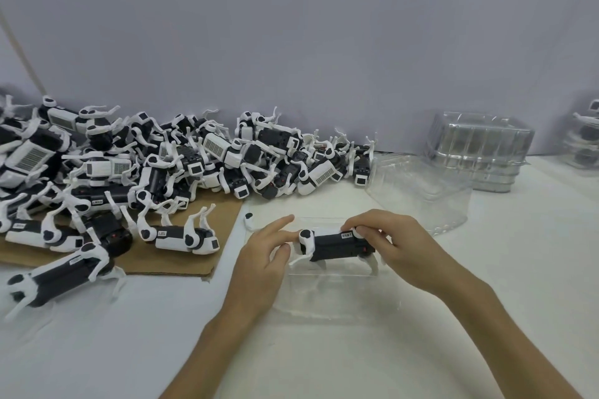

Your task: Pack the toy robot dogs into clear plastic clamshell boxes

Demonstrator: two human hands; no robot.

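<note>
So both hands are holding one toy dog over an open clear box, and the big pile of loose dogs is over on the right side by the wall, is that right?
Not quite. The head view shows the pile of loose dogs on the left by the wall; the right side holds the stack of empty boxes. The left hand and right hand do hold one toy dog over the open clear box.

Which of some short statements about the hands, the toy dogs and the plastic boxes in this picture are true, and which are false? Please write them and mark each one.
1. Both hands hold one black-and-white toy robot dog. True: the left hand is at one end, the right hand at the other.
2. The held dog is over an open clear plastic clamshell box. True.
3. The big heap of loose toy dogs lies on the person's right. False: it lies on the left, partly on a brown cardboard sheet.
4. The stack of empty clear clamshell boxes stands on the cardboard. False: it stands on the white table, far right.
</note>
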